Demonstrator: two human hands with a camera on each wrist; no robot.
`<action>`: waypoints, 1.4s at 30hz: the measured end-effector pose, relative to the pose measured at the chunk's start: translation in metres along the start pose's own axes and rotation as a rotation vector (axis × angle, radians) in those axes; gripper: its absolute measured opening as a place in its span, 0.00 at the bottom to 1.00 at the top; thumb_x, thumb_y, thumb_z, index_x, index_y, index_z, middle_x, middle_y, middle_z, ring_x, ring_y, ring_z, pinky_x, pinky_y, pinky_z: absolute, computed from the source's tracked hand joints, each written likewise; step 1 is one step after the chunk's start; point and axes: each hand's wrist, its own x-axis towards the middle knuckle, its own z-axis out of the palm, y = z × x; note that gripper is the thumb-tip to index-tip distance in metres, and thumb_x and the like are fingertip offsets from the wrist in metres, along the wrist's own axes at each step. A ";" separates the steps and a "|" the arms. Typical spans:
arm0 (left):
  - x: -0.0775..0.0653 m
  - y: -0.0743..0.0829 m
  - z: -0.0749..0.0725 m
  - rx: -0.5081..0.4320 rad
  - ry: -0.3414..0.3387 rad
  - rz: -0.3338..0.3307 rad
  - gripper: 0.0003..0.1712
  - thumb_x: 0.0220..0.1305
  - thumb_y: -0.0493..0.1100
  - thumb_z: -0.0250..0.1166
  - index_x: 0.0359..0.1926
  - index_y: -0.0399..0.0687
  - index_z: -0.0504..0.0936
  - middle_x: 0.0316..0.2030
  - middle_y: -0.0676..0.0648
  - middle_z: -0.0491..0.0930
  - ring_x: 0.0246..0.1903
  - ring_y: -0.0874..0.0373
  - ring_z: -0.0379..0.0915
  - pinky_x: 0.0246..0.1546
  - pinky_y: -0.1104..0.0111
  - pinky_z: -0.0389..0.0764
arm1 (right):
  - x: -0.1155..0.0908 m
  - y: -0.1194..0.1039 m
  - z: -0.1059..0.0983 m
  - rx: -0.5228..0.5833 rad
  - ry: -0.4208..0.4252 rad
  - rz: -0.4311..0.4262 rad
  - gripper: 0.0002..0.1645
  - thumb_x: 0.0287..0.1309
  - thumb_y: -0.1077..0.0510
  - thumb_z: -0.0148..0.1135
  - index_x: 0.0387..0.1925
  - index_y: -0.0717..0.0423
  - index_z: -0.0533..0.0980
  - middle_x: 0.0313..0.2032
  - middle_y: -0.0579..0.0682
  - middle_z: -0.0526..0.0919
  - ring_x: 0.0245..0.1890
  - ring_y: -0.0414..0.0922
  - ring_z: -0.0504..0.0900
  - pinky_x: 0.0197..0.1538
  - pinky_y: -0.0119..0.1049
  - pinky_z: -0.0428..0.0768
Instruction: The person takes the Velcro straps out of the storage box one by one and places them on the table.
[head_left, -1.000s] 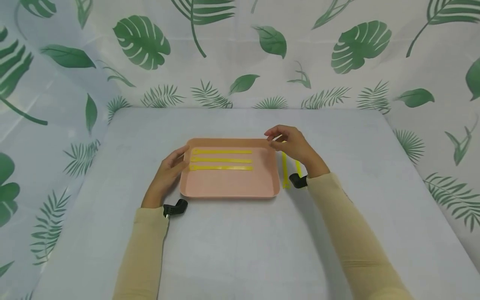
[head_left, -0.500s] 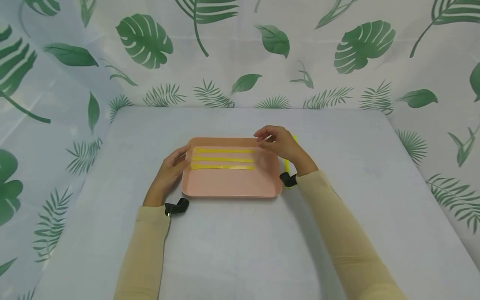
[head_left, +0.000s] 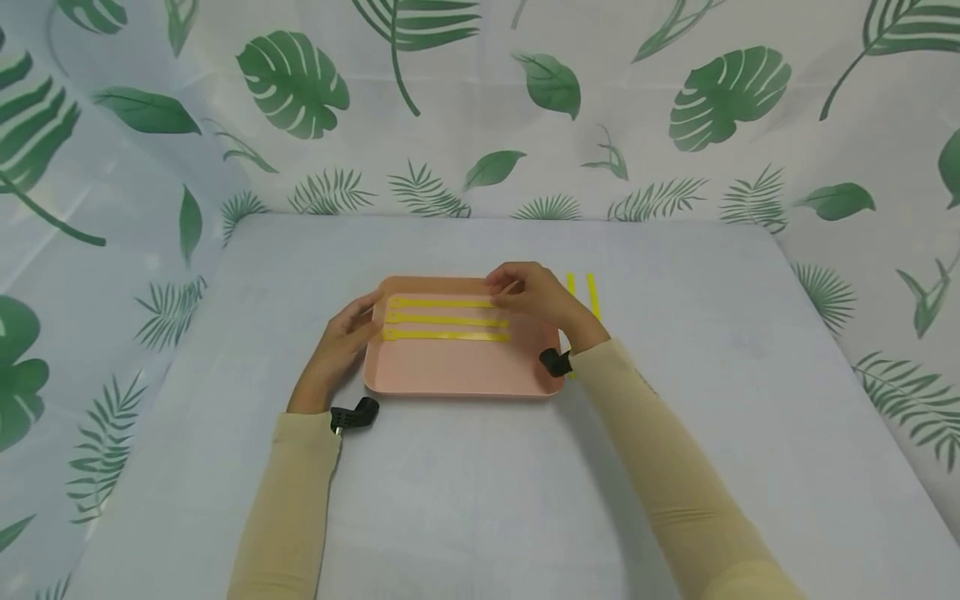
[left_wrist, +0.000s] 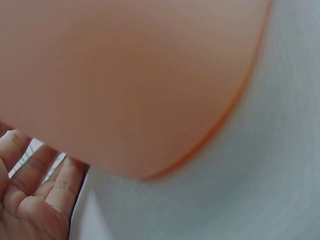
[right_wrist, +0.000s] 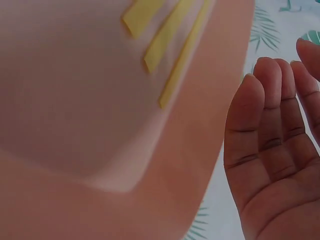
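The left hand [head_left: 335,346] is set against the left side of the pink tray [head_left: 450,371]; its grip is slack, fingers extended and parted, with fingertips at the tray's rim rather than wrapped around it. The right hand [head_left: 542,298] is over the tray's far right part; its grip is relaxed, fingers gently bent, and the right wrist view shows a bare palm with nothing grasped. Contact between its fingertips and the strips cannot be determined. Three yellow strips [head_left: 447,319] lie flat in the tray, side by side and apart, toward its far left portion. Two further yellow strips [head_left: 593,293] lie lengthwise on the white desk [head_left: 465,492], just beside the tray's right side, partly hidden by the right hand and sleeve [head_left: 660,450].
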 end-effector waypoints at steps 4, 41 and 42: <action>0.001 -0.001 0.000 -0.001 -0.008 0.016 0.34 0.82 0.36 0.57 0.83 0.40 0.62 0.83 0.39 0.58 0.82 0.41 0.56 0.81 0.50 0.62 | 0.004 0.000 0.010 -0.055 -0.028 0.018 0.19 0.71 0.66 0.68 0.61 0.62 0.83 0.52 0.57 0.87 0.52 0.54 0.87 0.59 0.45 0.81; 0.002 -0.002 -0.004 0.003 -0.028 0.052 0.34 0.82 0.35 0.58 0.82 0.35 0.61 0.83 0.37 0.58 0.82 0.39 0.54 0.81 0.49 0.60 | 0.032 0.005 0.066 -0.239 -0.151 -0.038 0.10 0.60 0.75 0.72 0.41 0.63 0.85 0.37 0.52 0.86 0.40 0.47 0.82 0.50 0.35 0.82; 0.001 -0.002 -0.004 0.004 -0.028 0.048 0.34 0.82 0.35 0.58 0.83 0.35 0.61 0.83 0.37 0.58 0.82 0.40 0.54 0.81 0.49 0.60 | 0.031 0.005 0.066 -0.239 -0.152 -0.038 0.10 0.60 0.75 0.72 0.41 0.63 0.85 0.37 0.52 0.86 0.40 0.47 0.82 0.50 0.35 0.82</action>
